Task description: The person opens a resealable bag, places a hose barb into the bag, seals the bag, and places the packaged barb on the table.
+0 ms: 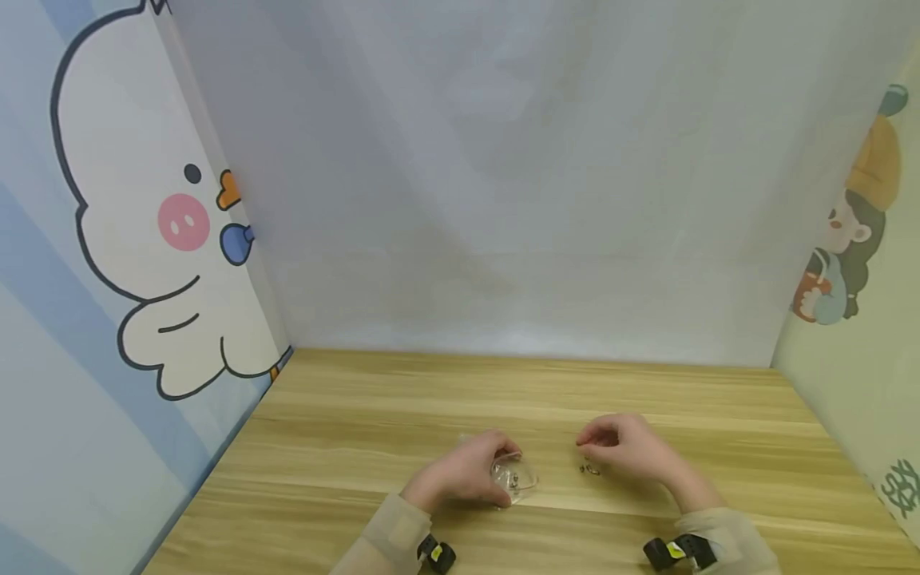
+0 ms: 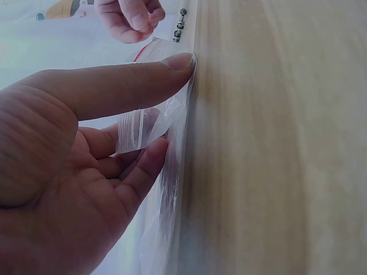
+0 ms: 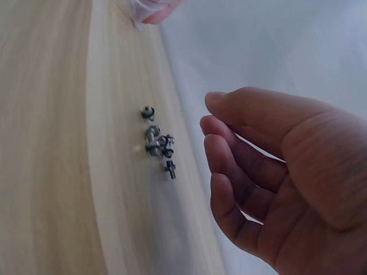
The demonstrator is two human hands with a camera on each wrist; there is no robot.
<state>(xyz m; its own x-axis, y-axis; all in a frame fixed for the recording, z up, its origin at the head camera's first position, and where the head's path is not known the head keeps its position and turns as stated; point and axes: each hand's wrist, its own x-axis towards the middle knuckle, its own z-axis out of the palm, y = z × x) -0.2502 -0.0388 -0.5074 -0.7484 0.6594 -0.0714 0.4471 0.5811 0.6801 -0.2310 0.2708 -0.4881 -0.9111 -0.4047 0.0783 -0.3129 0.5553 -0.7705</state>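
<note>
A clear zip bag (image 1: 525, 477) is gripped by my left hand (image 1: 469, 466), thumb on one edge and fingers on the other. Its mouth gapes toward the right, with a red line along the rim in the left wrist view. Small dark pieces show inside the bag in the head view. My right hand (image 1: 636, 449) hovers just above a small cluster of metal screws (image 3: 155, 142) on the table. Its fingers are loosely curled, thumb close to the index fingertip, and nothing shows between them.
Both hands work over a wood-grain table (image 1: 345, 447). A white wall (image 1: 503, 200) rises behind its far edge, with cartoon-printed panels at left and right. Each wrist wears a black strap with a small camera.
</note>
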